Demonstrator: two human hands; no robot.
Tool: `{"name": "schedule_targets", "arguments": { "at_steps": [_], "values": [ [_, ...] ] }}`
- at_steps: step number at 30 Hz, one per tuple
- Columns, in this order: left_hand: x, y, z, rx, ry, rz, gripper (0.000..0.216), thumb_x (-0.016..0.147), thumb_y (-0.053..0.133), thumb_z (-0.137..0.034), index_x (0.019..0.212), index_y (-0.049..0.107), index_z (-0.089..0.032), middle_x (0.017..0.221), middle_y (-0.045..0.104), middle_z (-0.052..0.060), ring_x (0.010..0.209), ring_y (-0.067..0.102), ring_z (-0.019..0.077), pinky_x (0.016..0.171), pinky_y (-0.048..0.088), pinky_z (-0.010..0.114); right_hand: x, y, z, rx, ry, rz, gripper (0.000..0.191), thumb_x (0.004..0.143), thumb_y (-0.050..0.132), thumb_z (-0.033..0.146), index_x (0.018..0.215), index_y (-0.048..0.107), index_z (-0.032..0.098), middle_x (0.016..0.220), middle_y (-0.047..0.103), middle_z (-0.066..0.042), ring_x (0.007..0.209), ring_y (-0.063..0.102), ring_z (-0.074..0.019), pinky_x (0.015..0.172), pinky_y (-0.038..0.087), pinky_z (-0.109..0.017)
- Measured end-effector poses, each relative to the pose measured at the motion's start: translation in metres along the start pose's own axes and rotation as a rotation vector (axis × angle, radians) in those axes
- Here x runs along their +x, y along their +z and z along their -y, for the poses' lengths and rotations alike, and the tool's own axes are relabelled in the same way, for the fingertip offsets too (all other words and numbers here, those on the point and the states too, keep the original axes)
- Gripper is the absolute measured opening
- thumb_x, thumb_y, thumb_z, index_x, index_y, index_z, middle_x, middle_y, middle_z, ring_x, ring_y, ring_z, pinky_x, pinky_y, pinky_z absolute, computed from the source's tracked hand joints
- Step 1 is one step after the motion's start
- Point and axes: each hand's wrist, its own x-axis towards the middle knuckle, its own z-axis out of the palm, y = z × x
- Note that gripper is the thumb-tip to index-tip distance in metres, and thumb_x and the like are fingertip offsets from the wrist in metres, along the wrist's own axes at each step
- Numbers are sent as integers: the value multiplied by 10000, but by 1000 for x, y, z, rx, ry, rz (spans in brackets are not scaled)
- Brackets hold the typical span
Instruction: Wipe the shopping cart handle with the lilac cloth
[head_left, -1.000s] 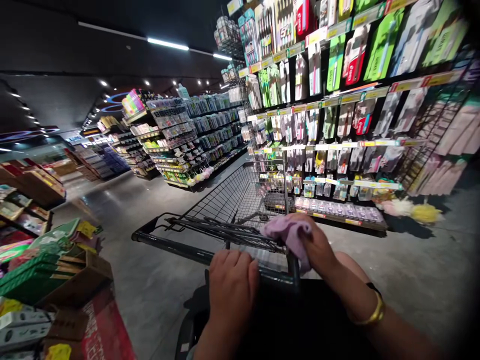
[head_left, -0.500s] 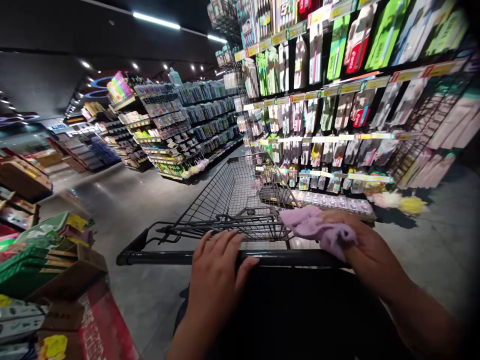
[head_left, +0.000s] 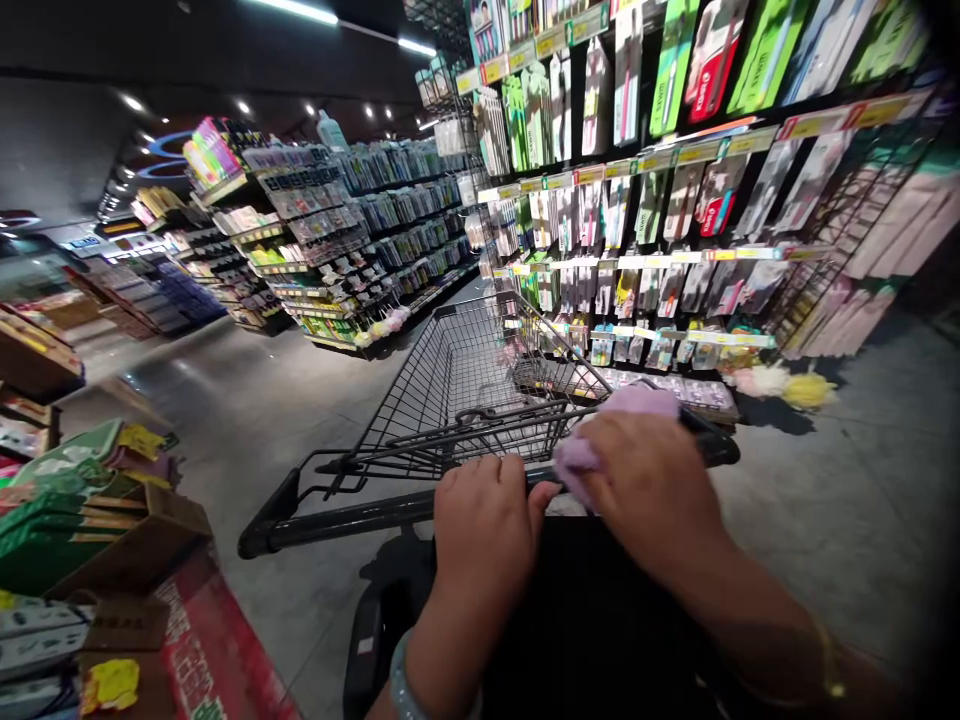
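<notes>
A black wire shopping cart (head_left: pixel 409 410) stands in front of me, its basket pointing away. My left hand (head_left: pixel 484 525) is wrapped around the middle of the black handlebar (head_left: pixel 337 522), thumb toward the right. Just to its right, my right hand (head_left: pixel 652 480) grips a crumpled lilac cloth (head_left: pixel 641 400) and presses it against the bar. Part of the cloth bulges out beyond the knuckles, and the fingertips are hidden in it. The two hands are close together. The bar's right end shows past my right hand.
A rack of hanging packaged goods (head_left: pixel 607 220) rises close on the right. At the lower left, a cardboard box (head_left: pixel 142 530) holds green items above a red panel (head_left: pixel 214 640). Farther left stand more stocked shelves (head_left: pixel 300 240) along a grey floor (head_left: pixel 217 390).
My right hand has moved left along the handlebar with the cloth, closer to my left hand. My left hand has shifted right and now wraps the bar. The handlebar appears more tilted.
</notes>
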Motion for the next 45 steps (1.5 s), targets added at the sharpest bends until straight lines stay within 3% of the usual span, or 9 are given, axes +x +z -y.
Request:
{"name": "schedule_targets", "arguments": {
  "at_steps": [3, 7, 11, 16, 19, 23, 30, 38, 45],
  "values": [
    [-3, -3, -1, -127, 86, -51, 211, 992, 434, -300, 1005, 617, -195, 893, 671, 54, 824, 591, 238, 761, 419, 383, 2, 6, 6, 42, -111, 12, 239, 856, 569, 227, 1078, 645, 186, 1111, 688, -106, 1019, 599, -298, 911, 436, -467],
    [-19, -16, 32, -197, 117, -179, 278, 1002, 431, -277, 1202, 613, -211, 1135, 697, 53, 1052, 603, 229, 946, 405, 387, -3, 1, -40, 54, -44, -35, 363, 890, 543, 291, 1235, 581, 183, 1212, 656, -114, 1110, 590, -292, 945, 447, -447],
    [-27, -21, 64, 49, -54, -112, 364, 1010, 397, -363, 865, 690, -200, 843, 720, 53, 807, 635, 245, 737, 397, 371, -1, 4, -47, 15, 146, -82, 386, 892, 550, 294, 1260, 564, 180, 1239, 633, -133, 1129, 581, -307, 969, 444, -479],
    [-23, -15, 63, 217, -137, -51, 486, 1010, 328, -334, 636, 611, -204, 611, 645, 50, 608, 579, 227, 585, 264, 335, -4, 19, 3, 154, -131, -60, 340, 880, 540, 192, 1216, 593, 202, 1221, 635, -121, 1156, 558, -300, 1001, 422, -510],
    [-23, -13, 58, 223, -133, -81, 475, 1005, 325, -313, 654, 625, -204, 633, 661, 50, 616, 578, 223, 598, 264, 337, -8, 16, -13, 177, -210, -38, 402, 869, 540, 168, 1264, 571, 238, 1251, 628, -95, 1169, 560, -279, 1007, 427, -483],
    [-23, -10, 56, 233, -167, -136, 480, 989, 341, -297, 615, 626, -204, 583, 631, 56, 596, 571, 226, 590, 250, 345, -5, 10, -43, 86, 20, -67, 374, 902, 502, 221, 1270, 564, 202, 1229, 639, -123, 1142, 581, -299, 955, 454, -480],
    [-17, -6, 50, 217, -189, -130, 477, 984, 352, -293, 610, 632, -197, 585, 636, 60, 588, 570, 223, 588, 260, 340, -3, 30, 25, 200, -271, -68, 375, 864, 558, 187, 1233, 594, 245, 1246, 638, -85, 1151, 564, -291, 1025, 406, -513],
    [-18, -3, 45, 139, -184, -167, 402, 956, 409, -272, 607, 599, -210, 573, 611, 30, 580, 565, 207, 602, 293, 340, 5, 9, -63, -95, 99, 40, 373, 917, 409, 265, 1236, 578, 169, 1217, 647, -138, 1093, 617, -330, 906, 485, -477],
    [-5, 8, 11, -19, -95, -234, 309, 934, 436, -227, 672, 598, -195, 589, 596, 52, 563, 564, 208, 582, 386, 348, 28, 31, 19, 140, -191, 154, 277, 911, 445, 223, 1098, 649, 224, 1031, 715, -82, 893, 656, -249, 784, 510, -393]
  ]
}}
